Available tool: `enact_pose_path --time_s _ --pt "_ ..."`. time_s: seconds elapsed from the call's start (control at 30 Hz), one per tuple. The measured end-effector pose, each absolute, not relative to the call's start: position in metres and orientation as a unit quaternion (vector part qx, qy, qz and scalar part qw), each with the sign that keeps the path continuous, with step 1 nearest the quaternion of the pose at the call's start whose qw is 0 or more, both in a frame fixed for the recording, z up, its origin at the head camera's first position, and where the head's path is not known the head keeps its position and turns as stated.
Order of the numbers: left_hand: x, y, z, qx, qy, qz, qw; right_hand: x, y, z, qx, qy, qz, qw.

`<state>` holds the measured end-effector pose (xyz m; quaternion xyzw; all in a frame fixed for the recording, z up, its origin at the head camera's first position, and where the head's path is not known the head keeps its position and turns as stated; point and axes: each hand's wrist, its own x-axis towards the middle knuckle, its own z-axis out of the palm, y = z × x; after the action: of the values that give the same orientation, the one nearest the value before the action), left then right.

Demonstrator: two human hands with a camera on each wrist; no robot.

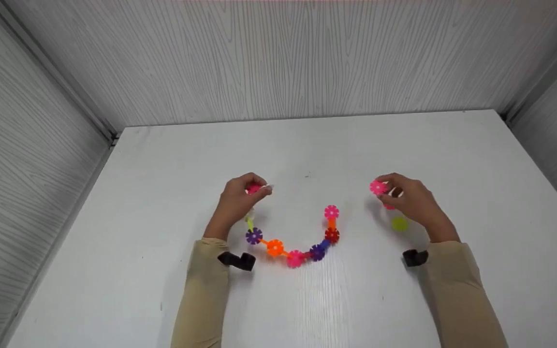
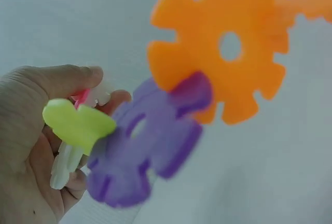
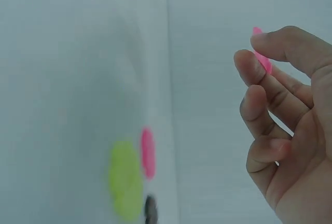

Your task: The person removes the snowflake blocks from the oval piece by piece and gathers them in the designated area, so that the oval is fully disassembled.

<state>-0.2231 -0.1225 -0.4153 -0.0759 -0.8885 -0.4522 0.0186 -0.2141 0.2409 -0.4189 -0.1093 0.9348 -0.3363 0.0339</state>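
My left hand [image 1: 237,199] pinches the upper left end of a curved chain of interlocking snowflake discs, where a pink disc [image 1: 254,189] and a white disc [image 2: 104,93] show at the thumb and fingertips. From there the chain runs through a yellow-green disc [image 2: 78,123], a purple disc [image 2: 150,146] and an orange disc [image 2: 220,47]. It curves along the table to a pink end disc [image 1: 331,212]. To the right, my right hand [image 1: 411,199] holds a single pink disc [image 3: 263,60] between thumb and index finger, above the table and apart from the chain. Its other fingers are curled.
Under the right hand lie a loose yellow-green disc [image 1: 400,224] and another pink disc [image 3: 148,153], partly hidden in the head view. A white table [image 1: 307,309] carries everything, with grey wood-grain panels [image 1: 278,58] behind it and on both sides.
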Motion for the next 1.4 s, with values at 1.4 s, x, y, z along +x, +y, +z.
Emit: enact_pose_path --time_s 1.4 --pt "-0.224 -0.123 -0.422 -0.160 -0.844 -0.496 -0.126 -0.219 0.253 -0.437 -0.098 0.926 -0.333 0.149"
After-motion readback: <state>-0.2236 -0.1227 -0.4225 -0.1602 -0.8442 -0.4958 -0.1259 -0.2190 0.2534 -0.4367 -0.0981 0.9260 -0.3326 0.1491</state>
